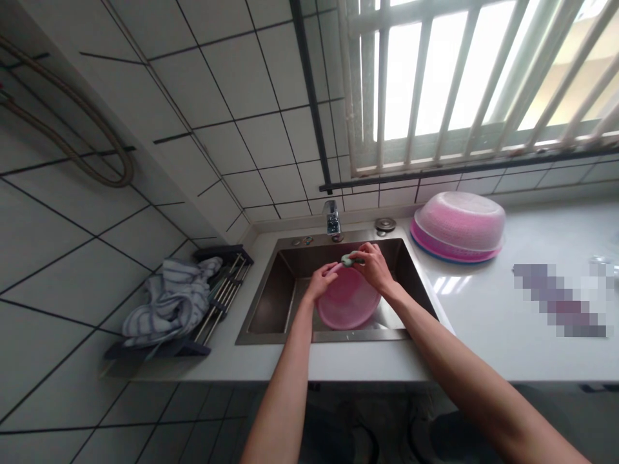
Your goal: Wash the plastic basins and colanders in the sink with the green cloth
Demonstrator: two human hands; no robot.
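1. Grey-white tiled walls meet a pale countertop, and a barred window lets daylight in behind the steel sink.
2. Left of the sink, a striped towel lies heaped on a dish rack.
3. Behind the sink stands a chrome faucet.
4. Inside the sink, a round pink plastic plate is tilted up, glossy.
5. The left hand grips the plate's upper left rim, fingers curled.
6. The right hand pinches a green sponge at the plate's top edge.
7. Right of the sink, stacked pink basins rest upside down.
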